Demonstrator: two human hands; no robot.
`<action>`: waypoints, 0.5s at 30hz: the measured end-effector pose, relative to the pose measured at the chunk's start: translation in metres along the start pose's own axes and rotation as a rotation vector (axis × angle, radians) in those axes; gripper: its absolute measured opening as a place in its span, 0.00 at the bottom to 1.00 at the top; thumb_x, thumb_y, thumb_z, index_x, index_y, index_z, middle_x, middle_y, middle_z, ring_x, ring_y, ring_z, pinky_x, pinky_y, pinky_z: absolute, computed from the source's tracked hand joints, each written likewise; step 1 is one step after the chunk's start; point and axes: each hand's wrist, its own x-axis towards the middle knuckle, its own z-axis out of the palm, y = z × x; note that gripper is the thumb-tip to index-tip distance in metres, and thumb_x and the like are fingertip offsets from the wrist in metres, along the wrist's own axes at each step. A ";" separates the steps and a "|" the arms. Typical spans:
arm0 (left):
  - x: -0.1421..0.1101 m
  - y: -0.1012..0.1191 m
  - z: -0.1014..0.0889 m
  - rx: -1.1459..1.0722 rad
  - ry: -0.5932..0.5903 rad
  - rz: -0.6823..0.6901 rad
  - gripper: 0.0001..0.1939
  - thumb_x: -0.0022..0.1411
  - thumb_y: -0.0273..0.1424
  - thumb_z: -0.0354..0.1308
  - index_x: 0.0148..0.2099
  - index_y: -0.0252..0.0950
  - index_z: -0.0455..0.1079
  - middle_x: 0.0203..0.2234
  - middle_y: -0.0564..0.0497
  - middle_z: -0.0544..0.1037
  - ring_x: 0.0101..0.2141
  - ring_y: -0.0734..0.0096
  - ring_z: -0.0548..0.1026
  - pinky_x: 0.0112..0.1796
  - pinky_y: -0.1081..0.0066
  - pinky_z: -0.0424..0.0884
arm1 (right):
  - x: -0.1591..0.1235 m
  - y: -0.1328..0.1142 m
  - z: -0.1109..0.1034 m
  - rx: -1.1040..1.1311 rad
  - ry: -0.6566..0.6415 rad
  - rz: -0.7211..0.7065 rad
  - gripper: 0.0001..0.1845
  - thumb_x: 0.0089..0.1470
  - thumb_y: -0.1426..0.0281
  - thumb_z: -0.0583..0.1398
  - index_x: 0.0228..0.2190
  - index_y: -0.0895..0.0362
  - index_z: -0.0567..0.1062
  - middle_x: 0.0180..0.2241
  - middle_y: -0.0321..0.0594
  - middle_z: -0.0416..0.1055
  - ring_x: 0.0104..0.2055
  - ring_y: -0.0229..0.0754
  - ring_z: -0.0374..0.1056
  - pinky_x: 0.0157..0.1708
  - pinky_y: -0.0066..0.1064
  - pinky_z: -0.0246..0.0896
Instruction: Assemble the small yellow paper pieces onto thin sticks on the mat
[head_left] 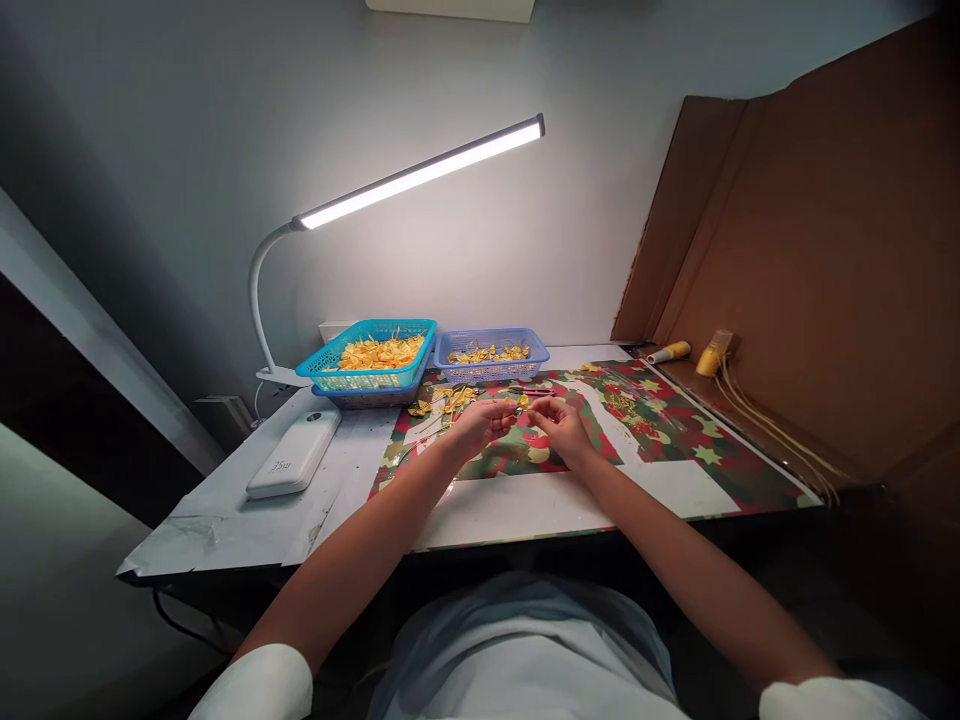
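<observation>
Above the patterned sheet, my left hand [484, 427] and my right hand [561, 428] meet fingertip to fingertip. Between them is a small yellow piece [523, 401], pinched by both; its exact kind is too small to make out. Just behind the left hand lies a loose heap of yellow pieces [450, 400] with thin dark strands among them. A slim dark tool [536, 391] rests on the sheet behind the hands, partly hidden by them.
A teal basket [319, 378] of pale yellow strips stands at the back, beside a lavender basket [487, 371] of yellow pieces. A lamp [427, 170] arches overhead. A white power bank [294, 455] lies left. Tiny yellow bits [628, 408] and a cardboard panel [810, 250] are right.
</observation>
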 end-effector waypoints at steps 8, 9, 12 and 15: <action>-0.001 0.000 0.000 0.001 -0.026 0.003 0.09 0.42 0.27 0.68 0.27 0.30 0.70 0.19 0.53 0.71 0.22 0.81 0.69 0.27 0.77 0.62 | -0.002 -0.002 0.001 0.032 -0.019 0.060 0.14 0.42 0.58 0.64 0.24 0.55 0.71 0.24 0.36 0.68 0.29 0.39 0.65 0.32 0.32 0.63; -0.001 0.000 -0.001 0.005 -0.033 0.007 0.10 0.42 0.27 0.68 0.27 0.30 0.70 0.19 0.53 0.71 0.22 0.81 0.69 0.27 0.77 0.63 | -0.002 -0.002 0.001 0.034 -0.019 0.061 0.14 0.42 0.58 0.63 0.24 0.55 0.71 0.24 0.36 0.68 0.29 0.39 0.65 0.33 0.32 0.63; 0.000 0.000 -0.002 0.019 -0.036 0.009 0.11 0.40 0.28 0.69 0.27 0.30 0.70 0.20 0.53 0.71 0.22 0.81 0.68 0.28 0.77 0.63 | -0.002 -0.002 0.001 0.011 -0.028 0.049 0.12 0.43 0.59 0.63 0.25 0.55 0.71 0.24 0.36 0.68 0.28 0.39 0.65 0.32 0.32 0.63; 0.001 -0.001 -0.003 0.036 -0.019 0.013 0.12 0.39 0.28 0.69 0.27 0.30 0.70 0.20 0.53 0.71 0.22 0.81 0.68 0.27 0.77 0.63 | -0.001 -0.002 -0.001 -0.056 -0.029 0.009 0.11 0.44 0.61 0.62 0.25 0.55 0.71 0.23 0.35 0.68 0.27 0.38 0.64 0.30 0.31 0.62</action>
